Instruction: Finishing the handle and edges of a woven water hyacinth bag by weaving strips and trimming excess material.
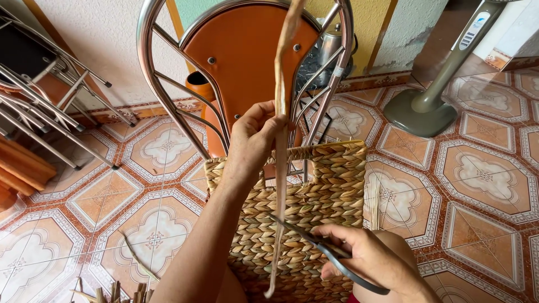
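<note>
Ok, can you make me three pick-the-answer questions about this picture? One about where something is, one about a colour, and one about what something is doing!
1. Where is the woven basket?
A. in front of the chair
B. on the fan
C. on a shelf

2. What colour is the chair back?
A. blue
B. orange
C. white

3. What does the right hand hold?
A. nothing
B. a cup
C. scissors

Answers: 1 A, the basket leans by the chair's metal frame. 2 B, the padded back is orange. 3 C, the scissors are open at the strip that the left hand holds up.
</note>
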